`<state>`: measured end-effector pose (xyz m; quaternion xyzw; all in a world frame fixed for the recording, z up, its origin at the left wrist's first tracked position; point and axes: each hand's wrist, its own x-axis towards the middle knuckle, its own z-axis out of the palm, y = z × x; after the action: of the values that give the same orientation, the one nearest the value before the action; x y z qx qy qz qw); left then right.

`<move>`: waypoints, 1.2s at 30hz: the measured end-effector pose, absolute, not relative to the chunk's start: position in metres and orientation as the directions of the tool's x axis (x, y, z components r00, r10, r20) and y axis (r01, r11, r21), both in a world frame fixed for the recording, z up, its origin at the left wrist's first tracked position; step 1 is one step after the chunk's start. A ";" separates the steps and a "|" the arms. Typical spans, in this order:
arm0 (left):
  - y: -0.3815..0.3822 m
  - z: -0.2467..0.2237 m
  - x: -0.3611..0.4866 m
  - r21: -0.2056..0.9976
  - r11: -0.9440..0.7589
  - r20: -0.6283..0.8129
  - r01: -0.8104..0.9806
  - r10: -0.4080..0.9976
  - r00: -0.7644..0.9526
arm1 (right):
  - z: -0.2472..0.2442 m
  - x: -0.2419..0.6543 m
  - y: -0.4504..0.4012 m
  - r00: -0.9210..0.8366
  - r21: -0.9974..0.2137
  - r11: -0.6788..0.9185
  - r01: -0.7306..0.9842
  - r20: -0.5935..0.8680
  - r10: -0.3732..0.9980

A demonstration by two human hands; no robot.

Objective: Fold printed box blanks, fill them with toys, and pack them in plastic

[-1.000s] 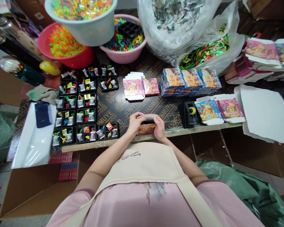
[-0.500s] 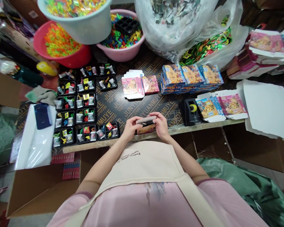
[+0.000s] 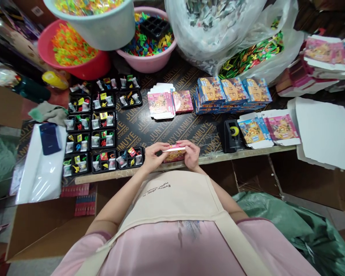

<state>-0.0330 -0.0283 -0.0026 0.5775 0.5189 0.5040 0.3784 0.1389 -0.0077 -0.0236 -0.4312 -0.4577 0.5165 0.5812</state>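
Observation:
A small printed cardboard box (image 3: 174, 155) stands upright at the table's front edge, directly before my apron. My left hand (image 3: 155, 155) grips its left side, fingers along the top. On the right side my right hand (image 3: 191, 153) holds it too, fingertips at the top flap, which lies folded down. Left of my hands sit black compartment trays (image 3: 131, 158) filled with small toys and wrapped pieces. Beyond the hands lie a stack of flat pink boxes (image 3: 161, 104) and a pink box (image 3: 183, 101) beside it.
Stacked blue boxes (image 3: 209, 92) stand at the back right. A black tape dispenser (image 3: 229, 136) is near the front edge, beside flat blue boxes (image 3: 251, 130). Tubs, including a pink basin (image 3: 149, 65), and a clear plastic bag (image 3: 195, 50) line the back. A phone (image 3: 50, 140) lies left.
The box's raised top flap has been folded down, so its top now looks shut. Both hands have shifted slightly left with the box.

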 end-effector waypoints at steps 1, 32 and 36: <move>-0.027 0.000 -0.035 0.950 -0.197 0.206 0.241 0.978 -0.016 | -0.023 0.143 -0.007 0.015 -0.982 0.114 -0.151 0.113 0.994; -0.004 0.032 -0.037 0.822 -0.086 -0.037 0.563 0.978 0.204 | 0.006 0.184 0.014 -0.394 -0.983 0.105 0.153 0.037 0.918; -0.004 0.030 -0.041 0.851 -0.098 -0.027 0.517 0.973 0.228 | 0.007 0.183 0.018 -0.389 -0.985 0.036 0.169 -0.033 0.920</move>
<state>-0.0412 -0.0044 0.0304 0.6803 0.5475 0.2934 0.3891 0.1829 0.0180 0.0067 -0.4314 -0.6313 0.5442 0.3453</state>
